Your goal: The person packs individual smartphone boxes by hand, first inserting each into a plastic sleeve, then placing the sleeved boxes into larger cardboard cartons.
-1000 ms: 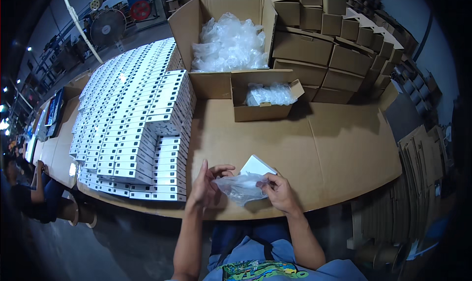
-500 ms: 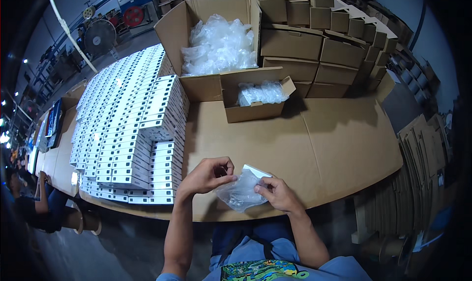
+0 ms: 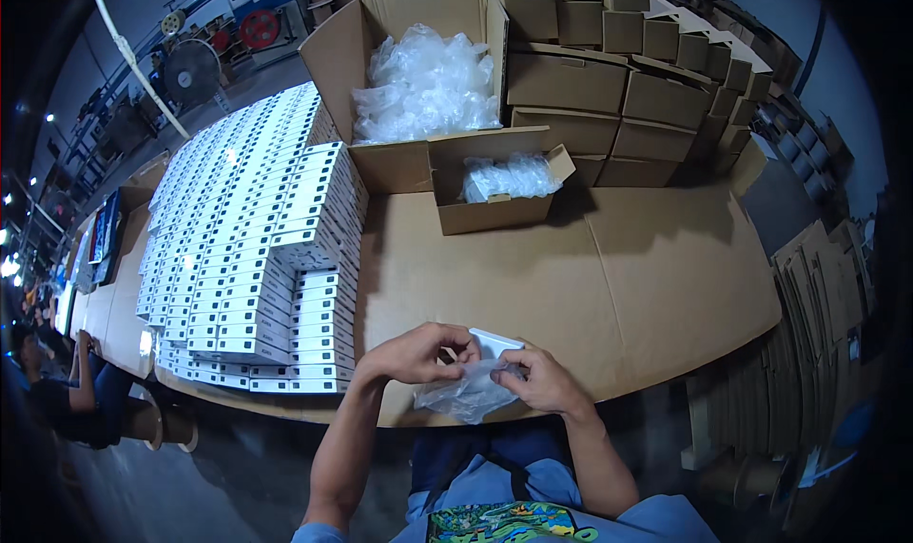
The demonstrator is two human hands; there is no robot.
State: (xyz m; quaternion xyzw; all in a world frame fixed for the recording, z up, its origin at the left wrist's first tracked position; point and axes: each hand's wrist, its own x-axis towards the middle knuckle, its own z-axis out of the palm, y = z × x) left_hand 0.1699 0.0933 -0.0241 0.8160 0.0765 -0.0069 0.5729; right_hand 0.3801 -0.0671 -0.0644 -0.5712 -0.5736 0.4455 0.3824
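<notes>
Close to the table's near edge, both hands work at a clear plastic bag. My left hand pinches the bag's upper left side, fingers curled. On the other side my right hand grips its upper right, thumb and fingertips pressed together. Between the hands, a flat white box shows its far end above the bag; its near part is hidden by the fingers and film. I cannot tell how deep it sits in the bag.
Tall stacks of white boxes fill the table's left. Beyond the cardboard-covered table stand an open carton of plastic bags and a smaller one with wrapped items. Brown cartons pile up behind. A person sits far left.
The bag has dropped lower around the white box, so more of the box shows above it. My left hand has moved a little right, toward my right hand.
</notes>
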